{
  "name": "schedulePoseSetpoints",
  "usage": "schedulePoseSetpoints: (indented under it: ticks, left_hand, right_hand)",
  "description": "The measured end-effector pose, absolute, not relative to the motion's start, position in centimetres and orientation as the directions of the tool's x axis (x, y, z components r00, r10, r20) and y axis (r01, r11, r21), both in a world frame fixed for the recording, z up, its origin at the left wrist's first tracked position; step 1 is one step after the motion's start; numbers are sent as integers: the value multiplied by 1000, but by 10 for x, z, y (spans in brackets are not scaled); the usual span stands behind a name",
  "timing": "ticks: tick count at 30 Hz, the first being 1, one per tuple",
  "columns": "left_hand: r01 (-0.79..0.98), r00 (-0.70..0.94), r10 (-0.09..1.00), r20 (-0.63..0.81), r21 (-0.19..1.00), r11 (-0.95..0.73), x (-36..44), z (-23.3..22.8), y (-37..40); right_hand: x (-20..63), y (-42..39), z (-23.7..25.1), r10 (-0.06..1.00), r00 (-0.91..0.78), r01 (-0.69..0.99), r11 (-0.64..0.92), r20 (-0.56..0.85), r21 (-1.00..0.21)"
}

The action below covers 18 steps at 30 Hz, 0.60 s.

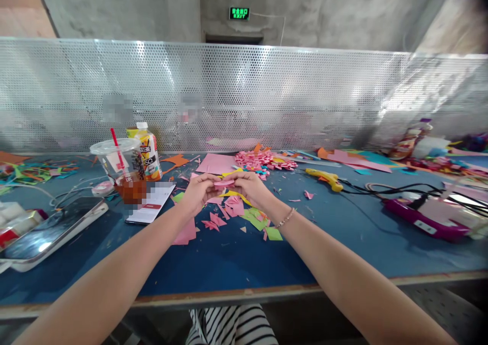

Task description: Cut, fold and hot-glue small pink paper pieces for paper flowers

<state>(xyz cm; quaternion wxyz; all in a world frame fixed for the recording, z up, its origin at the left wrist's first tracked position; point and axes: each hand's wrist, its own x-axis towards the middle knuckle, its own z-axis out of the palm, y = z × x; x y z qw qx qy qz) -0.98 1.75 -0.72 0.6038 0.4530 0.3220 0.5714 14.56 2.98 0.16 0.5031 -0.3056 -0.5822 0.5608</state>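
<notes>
A small folded piece of pink paper [224, 183] is pinched between my two hands above the blue table. My left hand [200, 192] grips its left end, and my right hand [251, 190] its right end, fingers closed. Beneath and around them lie pink paper scraps [234, 206], a small pink folded piece [214, 222] and green paper pieces [255, 220]. Just behind the hands rest a larger pink sheet [216, 163] and a heap of pink folded pieces [253, 158]. The exact folds of the held paper are too small to make out.
To the left stand a plastic cup with a red straw [121, 169], a bottle [149, 154] and a phone [57, 230]. Rightward lie a yellow glue gun [325, 179], black cables [366, 187] and a purple power strip [425, 220]. A perforated metal screen [229, 96] borders the table's back.
</notes>
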Motion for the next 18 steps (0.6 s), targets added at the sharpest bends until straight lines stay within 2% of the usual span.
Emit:
schedulePoseSetpoints:
  ticks: [3, 8, 12, 18]
  left_hand:
    - [-417, 148, 979, 140, 907, -67, -10, -6, 17]
    - [-329, 141, 961, 238, 927, -181, -8, -7, 13]
    - [-305, 122, 970, 211, 938, -166, -8, -8, 14]
    - [-314, 121, 973, 196, 937, -150, -8, -9, 17]
  right_hand:
    - [146, 28, 4, 906, -326, -188, 218, 271, -957]
    - [146, 28, 1, 890, -307, -26, 345, 336, -938]
    - [146, 28, 0, 907, -256, -15, 342, 334, -940]
    - [146, 26, 3, 920, -271, 50, 306, 282, -951]
